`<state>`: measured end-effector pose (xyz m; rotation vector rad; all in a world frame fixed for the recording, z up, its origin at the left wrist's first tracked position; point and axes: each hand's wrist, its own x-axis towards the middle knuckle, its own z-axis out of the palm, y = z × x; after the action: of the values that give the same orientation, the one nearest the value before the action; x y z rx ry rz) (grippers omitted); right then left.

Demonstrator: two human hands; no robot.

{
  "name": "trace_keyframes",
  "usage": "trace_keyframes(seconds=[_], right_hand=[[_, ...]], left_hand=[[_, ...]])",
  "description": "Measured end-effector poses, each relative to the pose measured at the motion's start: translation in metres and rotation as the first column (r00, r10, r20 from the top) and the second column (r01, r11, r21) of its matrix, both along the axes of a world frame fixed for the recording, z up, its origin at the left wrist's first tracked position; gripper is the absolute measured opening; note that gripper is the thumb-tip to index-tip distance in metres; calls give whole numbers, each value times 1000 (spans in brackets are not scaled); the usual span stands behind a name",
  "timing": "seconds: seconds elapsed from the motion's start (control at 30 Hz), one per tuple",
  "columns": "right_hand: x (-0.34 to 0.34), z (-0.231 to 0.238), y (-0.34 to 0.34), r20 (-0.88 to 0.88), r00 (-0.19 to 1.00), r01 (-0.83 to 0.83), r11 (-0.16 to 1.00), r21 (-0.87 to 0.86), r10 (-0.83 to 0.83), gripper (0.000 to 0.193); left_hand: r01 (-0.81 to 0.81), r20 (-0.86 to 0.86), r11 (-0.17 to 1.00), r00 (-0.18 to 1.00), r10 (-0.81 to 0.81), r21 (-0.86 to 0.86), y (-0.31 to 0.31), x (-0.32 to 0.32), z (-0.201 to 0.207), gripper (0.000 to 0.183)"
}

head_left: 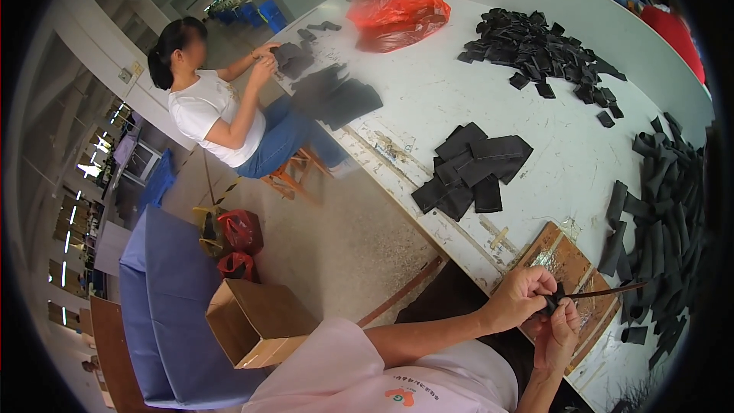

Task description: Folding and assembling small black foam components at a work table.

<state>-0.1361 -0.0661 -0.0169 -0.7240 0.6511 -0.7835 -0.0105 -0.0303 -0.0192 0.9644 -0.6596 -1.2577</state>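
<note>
Over a brown wooden board [546,243] at the table's near edge, both of my hands work close together on a small black fabric piece [552,302]. My left hand [521,297] pinches it from the left with thumb and fingers. On its other side, my right hand [560,334] grips it with closed fingertips. A thin dark stick [612,291] juts out to the right from the cloth; the fingers hide how its near end sits there. To the right lies a long heap of black fabric strips [664,222].
Flat black fabric pieces [474,168] lie stacked beyond the board. Farther back are a pile of small black pieces [535,46] and a red plastic bag [397,11]. A co-worker [222,107] sits at the table's left edge, handling dark cloth. An open cardboard box [260,321] stands to my left.
</note>
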Motion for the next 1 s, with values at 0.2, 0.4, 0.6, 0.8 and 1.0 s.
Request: trace_keyframes(seconds=[0.2,0.4,0.6,0.8,1.0], right_hand=[[4,44,22,-15,987,157,986,-52,-158,31],[-3,46,14,170,983,-47,993,-113,65,25],[-16,41,1,-90,972,108,753,-649,-218,8],[-31,86,-13,-195,906,67,584,-809,-375,10],[-34,121,-51,-152,960,122,839,-530,-235,20]], left_hand=[[431,-496,895,756,-428,-117,13,7,43,30],[548,-499,801,638,-587,-242,26,10,56,50],[71,411,997,910,-53,-28,27,-21,68,25],[272,-109,960,955,-278,-66,-2,-18,86,25],[553,-817,746,189,-545,-370,-65,-7,106,23]])
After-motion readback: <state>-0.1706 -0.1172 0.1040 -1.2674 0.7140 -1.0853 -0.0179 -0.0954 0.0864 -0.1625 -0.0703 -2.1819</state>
